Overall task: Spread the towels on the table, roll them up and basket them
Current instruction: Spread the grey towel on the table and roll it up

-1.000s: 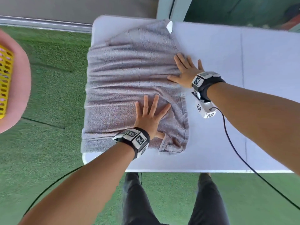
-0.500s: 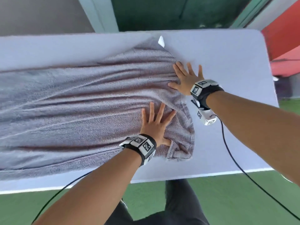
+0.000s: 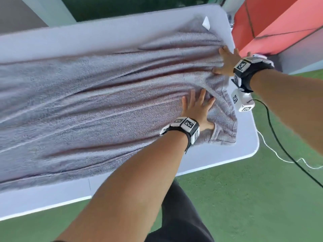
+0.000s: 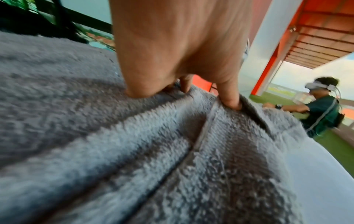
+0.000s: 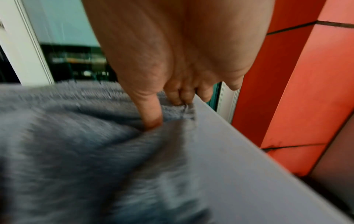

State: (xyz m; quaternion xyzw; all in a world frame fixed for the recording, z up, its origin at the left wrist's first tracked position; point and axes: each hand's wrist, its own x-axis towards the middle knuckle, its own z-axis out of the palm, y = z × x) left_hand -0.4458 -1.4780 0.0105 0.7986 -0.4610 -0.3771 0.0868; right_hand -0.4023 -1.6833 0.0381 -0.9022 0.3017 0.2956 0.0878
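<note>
A long grey towel (image 3: 90, 105) lies stretched over the white table (image 3: 244, 151), creased lengthwise, with a white tag (image 3: 206, 23) at its far right corner. My left hand (image 3: 197, 106) presses flat on the towel near its right end, fingers spread; the left wrist view shows its thumb on a fold of the towel (image 4: 172, 151). My right hand (image 3: 226, 62) presses flat on the towel's far right edge close to the table's end. In the right wrist view its fingers (image 5: 151, 112) push into the bunched towel (image 5: 76, 151). The right end is wrinkled between my hands. No basket is in view.
The table's right end and rounded near corner (image 3: 251, 154) lie just past the towel. A red wall (image 3: 272, 23) stands beyond it. Cables (image 3: 283, 151) trail over the green floor (image 3: 244, 198). Another person (image 4: 321, 109) wearing a headset stands far off.
Both hands have slid to the right along the towel, pulling it out longer toward the table's right end. The view has swung right, and the yellow basket at left has left the frame.
</note>
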